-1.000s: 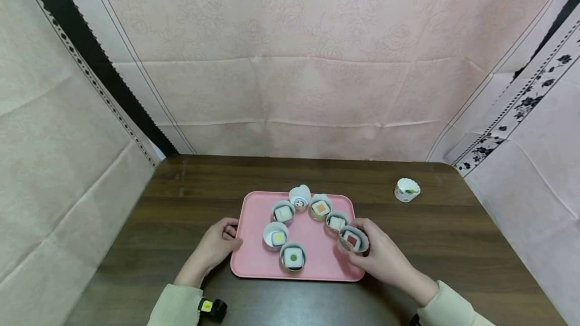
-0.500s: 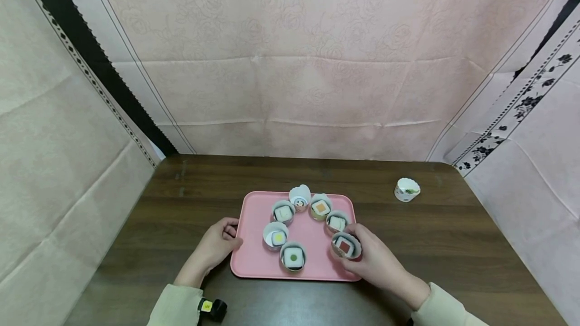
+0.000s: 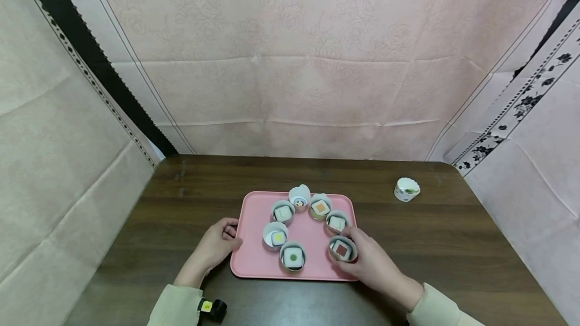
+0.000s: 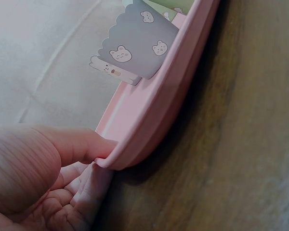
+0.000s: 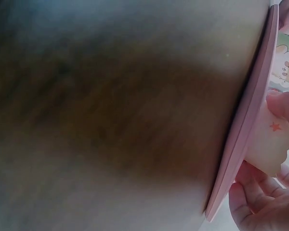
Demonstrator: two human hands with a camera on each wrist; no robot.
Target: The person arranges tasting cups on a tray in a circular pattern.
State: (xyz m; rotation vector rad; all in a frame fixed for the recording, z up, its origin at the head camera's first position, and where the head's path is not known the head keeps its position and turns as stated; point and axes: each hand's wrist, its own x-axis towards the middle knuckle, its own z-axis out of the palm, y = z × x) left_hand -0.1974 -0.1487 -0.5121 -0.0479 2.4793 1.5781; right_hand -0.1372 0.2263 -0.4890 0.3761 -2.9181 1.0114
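A pink tray lies on the brown table, with several small paper cups on it. Each cup seems to hold a white square piece, most bearing a coloured mark. My left hand pinches the tray's left rim, thumb on top and fingers beneath in the left wrist view. At the tray's right front, my right hand grips a paper cup whose white piece carries a dark red square. The right wrist view shows this cup, pale with an orange star, between thumb and fingers, standing at the tray's rim.
Another paper cup with a green mark inside stands on the table at the back right. Just behind the gripped cup stands a neighbouring paper cup. Pale cloth hangs behind and along both sides.
My right hand has carried the cup leftward and toward me, from the tray's right edge to a spot further in on the tray. The left hand and tray have kept their place.
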